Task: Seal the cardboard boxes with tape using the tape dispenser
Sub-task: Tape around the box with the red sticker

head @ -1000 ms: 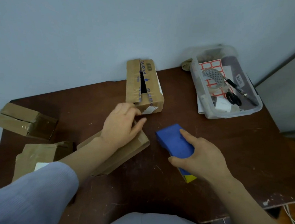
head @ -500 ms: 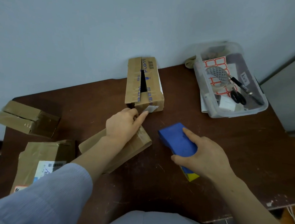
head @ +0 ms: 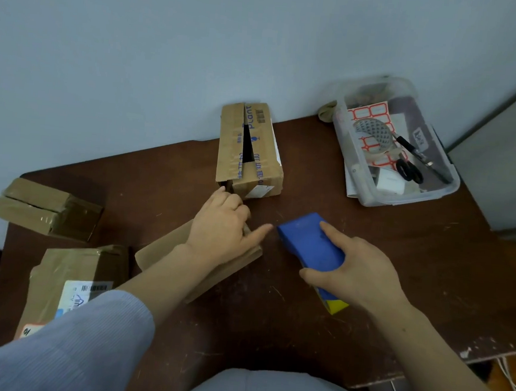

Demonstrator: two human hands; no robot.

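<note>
Four cardboard boxes on the dark brown wooden desk (head: 430,270), and both hands are in at centre frame. The right hand (head: 358,274) has the blue plastic tape dispenser (head: 308,245) in a firm grip just right of centre. Its index finger is laid along the top and its thumb wrapped on the near side. The dispenser's yellow end pokes out beneath the palm, blue nose aimed up and left. The left hand (head: 220,226) is just beside it, fingers curled under and thumb stuck out towards that nose, very close to it. Whether those curled fingers pinch anything, I cannot tell. That hand sits on top of the flat brown cardboard box (head: 166,249), which lies at a slant under wrist and forearm. Its knuckles are right up against the near end of the long brown cardboard box with blue print (head: 233,144). That one lies against the wall at upper centre, top flaps parted, a dark gap running down the seam. Over at the left edge, a tape-wrapped brown cardboard box (head: 49,208) lies well apart from the hands. At lower left, a crumpled brown cardboard box with a white shipping label (head: 68,270) is partly hidden by the pale blue sleeve (head: 69,344). Upper right, a clear plastic bin (head: 404,197) holds black-handled scissors (head: 410,171), a sheet of red-bordered labels (head: 370,111) and a grey dotted disc (head: 372,133).
</note>
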